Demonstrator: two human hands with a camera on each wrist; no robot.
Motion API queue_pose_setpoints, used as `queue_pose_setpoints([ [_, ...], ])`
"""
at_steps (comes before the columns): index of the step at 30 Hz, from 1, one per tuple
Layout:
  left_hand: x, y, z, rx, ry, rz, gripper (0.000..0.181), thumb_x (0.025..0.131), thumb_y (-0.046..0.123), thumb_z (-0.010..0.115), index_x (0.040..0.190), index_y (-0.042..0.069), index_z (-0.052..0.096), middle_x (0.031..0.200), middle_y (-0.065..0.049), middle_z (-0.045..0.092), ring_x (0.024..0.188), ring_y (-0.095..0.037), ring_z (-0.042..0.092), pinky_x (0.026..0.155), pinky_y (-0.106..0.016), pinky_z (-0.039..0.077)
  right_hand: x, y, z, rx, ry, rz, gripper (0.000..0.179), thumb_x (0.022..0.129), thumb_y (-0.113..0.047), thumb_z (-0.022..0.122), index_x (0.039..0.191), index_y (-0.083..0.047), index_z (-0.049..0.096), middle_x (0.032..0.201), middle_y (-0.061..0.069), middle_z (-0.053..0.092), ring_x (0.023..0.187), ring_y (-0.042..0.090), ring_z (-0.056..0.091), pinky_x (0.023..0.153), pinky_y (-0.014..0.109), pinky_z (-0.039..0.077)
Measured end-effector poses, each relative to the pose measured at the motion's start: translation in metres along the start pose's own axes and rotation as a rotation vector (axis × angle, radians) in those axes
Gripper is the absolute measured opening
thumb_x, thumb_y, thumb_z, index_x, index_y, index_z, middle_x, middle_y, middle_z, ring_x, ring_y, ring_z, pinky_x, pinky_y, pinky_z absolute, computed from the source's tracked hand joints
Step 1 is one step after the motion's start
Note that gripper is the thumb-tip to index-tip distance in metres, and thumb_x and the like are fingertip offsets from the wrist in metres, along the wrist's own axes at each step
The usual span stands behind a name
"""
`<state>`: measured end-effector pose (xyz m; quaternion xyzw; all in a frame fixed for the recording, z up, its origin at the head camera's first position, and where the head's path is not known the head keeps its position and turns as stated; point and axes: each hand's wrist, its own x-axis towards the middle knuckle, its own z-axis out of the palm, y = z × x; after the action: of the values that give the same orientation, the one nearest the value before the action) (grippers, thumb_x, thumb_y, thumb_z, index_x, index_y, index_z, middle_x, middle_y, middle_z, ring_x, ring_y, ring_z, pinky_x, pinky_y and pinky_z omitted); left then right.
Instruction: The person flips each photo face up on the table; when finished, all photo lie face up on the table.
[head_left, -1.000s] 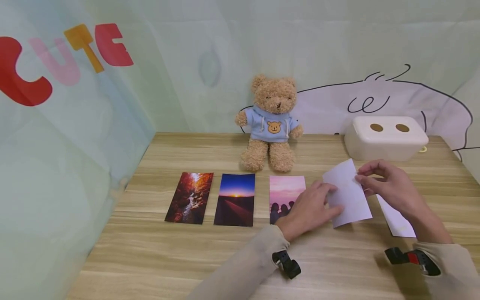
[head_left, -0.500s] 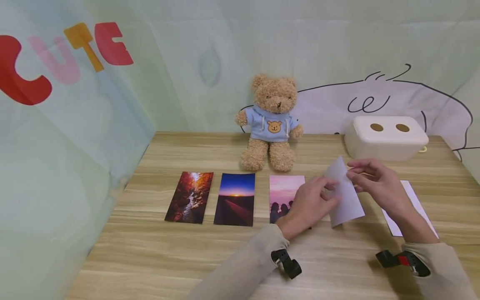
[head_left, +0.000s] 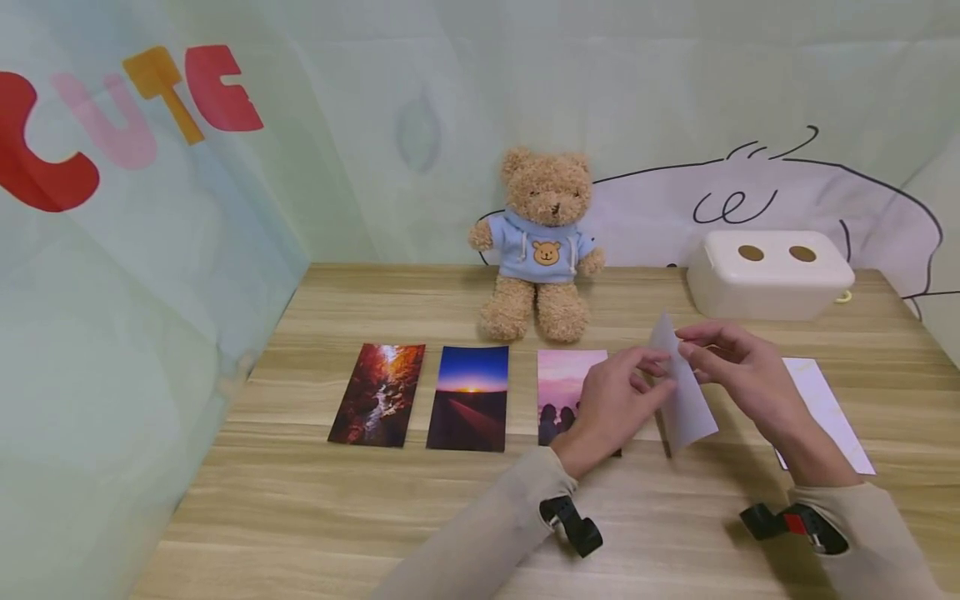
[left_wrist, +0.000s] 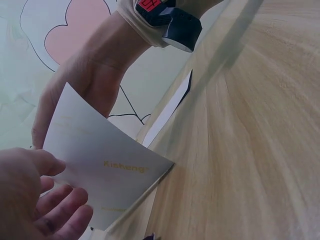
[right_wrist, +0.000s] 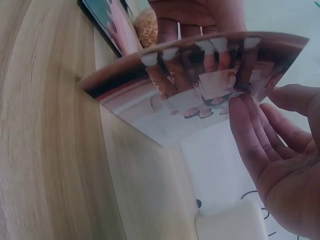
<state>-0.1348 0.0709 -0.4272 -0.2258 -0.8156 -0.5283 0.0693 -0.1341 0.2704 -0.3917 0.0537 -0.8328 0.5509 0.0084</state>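
A photo print (head_left: pixel 686 404) stands on edge, slightly bowed, between the two hands. Its white back, with yellow lettering, shows in the left wrist view; the picture side, with several legs and shoes, shows in the right wrist view. My right hand (head_left: pixel 738 371) pinches the print's far edge between thumb and fingers (right_wrist: pixel 245 120). On the other side, my left hand (head_left: pixel 615 400) has its relaxed fingers (left_wrist: pixel 65 207) up against the white back. Under the left forearm lies a pink photo (head_left: pixel 570 375), partly covered. A face-down print (head_left: pixel 828 417) lies beside the right wrist.
An autumn stream photo (head_left: pixel 377 396) and a sunset road photo (head_left: pixel 468 400) lie face up on the wooden table (head_left: pixel 315 508). Behind them a teddy bear (head_left: pixel 543 250) in a blue hoodie leans against the backdrop. A cream box (head_left: pixel 768 283) with two holes stands back right.
The print has swung from facing the camera to nearly edge-on and shifted left. My right hand has moved left with it, uncovering more of the face-down print; my left hand has barely moved.
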Motion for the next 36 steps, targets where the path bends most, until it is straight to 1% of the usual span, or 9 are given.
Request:
queue_pose_setpoints([
  [4, 0.0, 0.0, 0.0, -0.009, 0.015, 0.001, 0.027, 0.096, 0.015, 0.081, 0.122, 0.009, 0.076, 0.104, -0.002, 0.078, 0.075, 0.007, 0.064, 0.071, -0.01, 0.05, -0.001, -0.002, 0.002, -0.031, -0.011, 0.006, 0.041, 0.106, -0.028, 0.068, 0.135, 0.001, 0.064, 0.114, -0.009, 0.071, 0.098, 0.004, 0.069, 0.079, 0.022, 0.059],
  [9, 0.001, 0.0, -0.002, -0.042, 0.006, -0.025, 0.026, 0.098, 0.015, 0.079, 0.123, 0.009, 0.076, 0.105, -0.002, 0.079, 0.075, 0.008, 0.063, 0.071, -0.01, 0.051, -0.001, -0.004, 0.004, -0.031, -0.04, 0.002, 0.04, 0.107, -0.031, 0.066, 0.133, 0.0, 0.066, 0.117, -0.006, 0.072, 0.1, 0.007, 0.07, 0.082, 0.023, 0.059],
  [13, 0.001, 0.0, -0.003, -0.086, 0.003, -0.046, 0.025, 0.099, 0.015, 0.078, 0.122, 0.008, 0.076, 0.105, -0.001, 0.079, 0.075, 0.009, 0.061, 0.069, -0.011, 0.052, -0.001, -0.003, 0.004, -0.033, -0.056, -0.042, 0.035, 0.106, -0.023, 0.068, 0.132, 0.0, 0.067, 0.116, -0.006, 0.074, 0.099, 0.006, 0.072, 0.083, 0.022, 0.058],
  [17, 0.001, 0.002, -0.004, -0.15, 0.007, -0.059, 0.023, 0.1, 0.015, 0.075, 0.122, 0.007, 0.077, 0.105, -0.002, 0.079, 0.074, 0.009, 0.061, 0.068, -0.013, 0.053, -0.001, -0.001, 0.004, -0.054, -0.063, -0.082, 0.032, 0.103, -0.015, 0.072, 0.131, -0.001, 0.068, 0.112, -0.006, 0.076, 0.092, 0.009, 0.074, 0.082, 0.02, 0.056],
  [20, 0.001, 0.002, -0.005, -0.227, 0.004, -0.079, 0.024, 0.102, 0.015, 0.072, 0.123, 0.004, 0.076, 0.102, -0.003, 0.079, 0.073, 0.004, 0.067, 0.066, -0.016, 0.054, 0.0, -0.001, 0.005, -0.064, -0.068, -0.096, 0.032, 0.102, -0.013, 0.074, 0.131, -0.002, 0.068, 0.113, -0.007, 0.076, 0.088, 0.011, 0.075, 0.08, 0.019, 0.056],
  [24, 0.001, 0.003, -0.006, -0.319, -0.001, -0.108, 0.026, 0.105, 0.017, 0.069, 0.125, 0.002, 0.075, 0.099, -0.003, 0.079, 0.074, -0.014, 0.076, 0.066, -0.019, 0.056, 0.0, 0.0, 0.005, -0.074, -0.075, -0.114, 0.033, 0.1, -0.011, 0.076, 0.13, -0.002, 0.068, 0.114, -0.007, 0.075, 0.087, 0.01, 0.075, 0.079, 0.019, 0.055],
  [28, 0.002, 0.004, -0.008, -0.324, -0.002, -0.124, 0.028, 0.105, 0.021, 0.07, 0.126, 0.003, 0.075, 0.097, -0.002, 0.08, 0.077, -0.022, 0.077, 0.065, -0.018, 0.054, 0.0, 0.0, 0.006, -0.06, -0.083, -0.15, 0.033, 0.098, -0.007, 0.077, 0.129, 0.0, 0.068, 0.115, -0.004, 0.075, 0.089, 0.009, 0.075, 0.079, 0.019, 0.056],
  [32, 0.002, 0.005, -0.009, -0.297, -0.007, -0.137, 0.029, 0.103, 0.023, 0.072, 0.126, 0.006, 0.075, 0.094, 0.002, 0.079, 0.076, -0.02, 0.077, 0.062, -0.017, 0.051, 0.0, 0.0, 0.007, -0.049, -0.089, -0.181, 0.033, 0.098, -0.003, 0.077, 0.13, 0.0, 0.068, 0.117, -0.007, 0.074, 0.092, 0.007, 0.074, 0.079, 0.02, 0.057],
  [36, 0.003, 0.005, -0.01, -0.322, -0.004, -0.152, 0.026, 0.101, 0.018, 0.073, 0.124, 0.004, 0.075, 0.094, 0.003, 0.078, 0.074, -0.013, 0.075, 0.063, -0.018, 0.054, 0.0, -0.001, 0.007, -0.073, -0.086, -0.174, 0.032, 0.097, -0.005, 0.077, 0.129, -0.002, 0.069, 0.116, -0.003, 0.074, 0.093, 0.007, 0.074, 0.08, 0.019, 0.055],
])
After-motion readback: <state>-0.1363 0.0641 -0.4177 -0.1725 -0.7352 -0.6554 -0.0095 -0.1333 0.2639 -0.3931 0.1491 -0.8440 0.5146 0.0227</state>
